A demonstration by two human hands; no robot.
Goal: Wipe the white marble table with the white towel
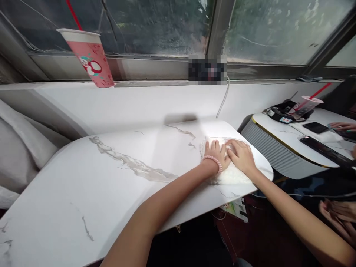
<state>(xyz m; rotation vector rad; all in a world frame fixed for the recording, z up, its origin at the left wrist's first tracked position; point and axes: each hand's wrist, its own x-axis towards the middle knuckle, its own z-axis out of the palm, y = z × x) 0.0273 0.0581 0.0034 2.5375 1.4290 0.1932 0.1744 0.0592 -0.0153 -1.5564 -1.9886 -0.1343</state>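
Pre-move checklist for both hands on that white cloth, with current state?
1. Left hand flat on white cloth: ok.
2. Right hand flat on cloth beside it: ok.
3. Cloth fully on marble table: ok, though close to the right edge.
4. Cloth smooth, fold lines even: cannot tell, overexposed.
5. Pink cup on the sill, away from the hands: ok.
6. Another person's hand stays on the neighbouring table: ok.

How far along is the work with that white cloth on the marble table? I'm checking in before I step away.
Done: the white cloth lies flat near the right end of the marble table. In hand: the left hand and right hand press on it side by side, palms down. Left: no finished fold shows, so any folding looks not yet done.
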